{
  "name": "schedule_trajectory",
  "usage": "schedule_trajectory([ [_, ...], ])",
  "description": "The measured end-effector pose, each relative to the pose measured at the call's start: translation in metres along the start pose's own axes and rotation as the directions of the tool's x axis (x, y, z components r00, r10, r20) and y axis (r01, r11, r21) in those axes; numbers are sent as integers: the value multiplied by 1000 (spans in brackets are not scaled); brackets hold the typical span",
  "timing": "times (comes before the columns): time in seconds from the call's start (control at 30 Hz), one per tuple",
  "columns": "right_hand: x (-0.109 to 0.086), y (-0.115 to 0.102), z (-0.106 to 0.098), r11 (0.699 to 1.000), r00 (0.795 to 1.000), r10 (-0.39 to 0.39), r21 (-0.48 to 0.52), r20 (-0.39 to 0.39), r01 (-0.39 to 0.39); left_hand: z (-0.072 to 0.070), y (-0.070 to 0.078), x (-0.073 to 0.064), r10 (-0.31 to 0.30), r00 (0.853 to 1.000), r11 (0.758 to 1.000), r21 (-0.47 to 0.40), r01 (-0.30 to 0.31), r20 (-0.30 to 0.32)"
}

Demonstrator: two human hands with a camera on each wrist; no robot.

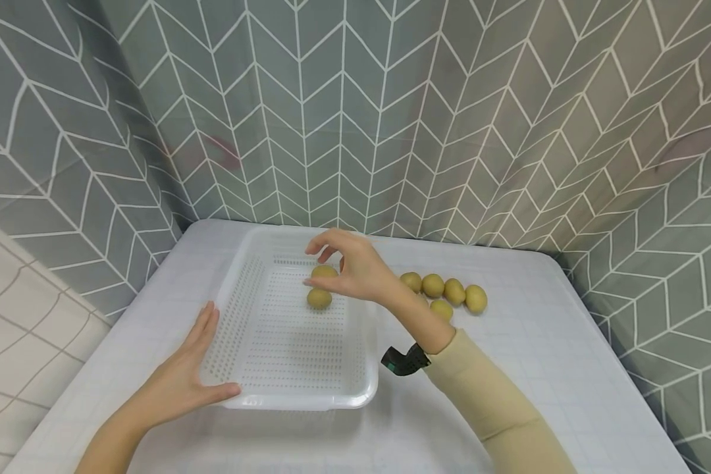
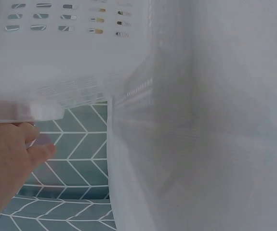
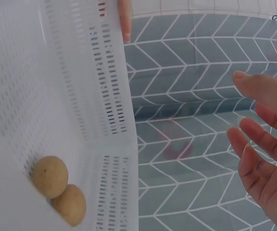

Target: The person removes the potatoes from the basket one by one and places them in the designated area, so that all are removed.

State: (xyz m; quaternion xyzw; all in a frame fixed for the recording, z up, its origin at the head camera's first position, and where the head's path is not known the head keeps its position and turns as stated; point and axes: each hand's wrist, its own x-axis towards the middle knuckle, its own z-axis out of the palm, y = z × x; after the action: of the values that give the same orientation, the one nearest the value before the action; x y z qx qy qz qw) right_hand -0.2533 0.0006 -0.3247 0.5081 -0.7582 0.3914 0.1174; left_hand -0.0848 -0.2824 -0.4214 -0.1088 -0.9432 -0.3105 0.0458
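A white perforated plastic basket (image 1: pixel 299 401) stands on the table with two potatoes inside, a nearer potato (image 1: pixel 319 299) and a farther potato (image 1: pixel 323 270) partly behind the right hand. My right hand (image 1: pixel 355 266) is over the basket, thumb and fingers apart. The right wrist view shows nothing in this hand (image 3: pixel 268 144), and both potatoes (image 3: pixel 50 176) lying against each other. At the basket's near left corner, my left hand (image 1: pixel 174 388) rests with straight fingers along the side and the thumb on the front rim. In the left wrist view its fingers (image 2: pixel 42 151) are beside the rim.
To the right of the basket, several more potatoes (image 1: pixel 433 286) lie on the white-covered table (image 1: pixel 509 368), some partly hidden by the right forearm. A black strap (image 1: pixel 405 361) is on the right wrist. Grey chevron-patterned curtains (image 1: pixel 355 131) hang behind and at both sides.
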Motion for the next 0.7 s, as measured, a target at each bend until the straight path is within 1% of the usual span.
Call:
schedule_trajectory([
  [0.13, 8, -1, 8, 1000, 1000, 15, 22, 17, -16, 0, 1, 0, -2, 1000, 1000, 1, 2, -1],
  [0.33, 21, -4, 21, 998, 997, 58, 23, 47, -60, 0, 0, 0, 6, 1000, 1000, -2, -6, -4],
  [0.57, 36, 1, 38, 991, 985, 136, -15, 105, -135, -1, -1, -1, 7, 1000, 1000, -4, -7, -7],
  [0.7, 39, 5, 45, 985, 977, 170, -8, 131, -171, 0, -1, -1, 8, 1000, 1000, -14, -8, 0],
])
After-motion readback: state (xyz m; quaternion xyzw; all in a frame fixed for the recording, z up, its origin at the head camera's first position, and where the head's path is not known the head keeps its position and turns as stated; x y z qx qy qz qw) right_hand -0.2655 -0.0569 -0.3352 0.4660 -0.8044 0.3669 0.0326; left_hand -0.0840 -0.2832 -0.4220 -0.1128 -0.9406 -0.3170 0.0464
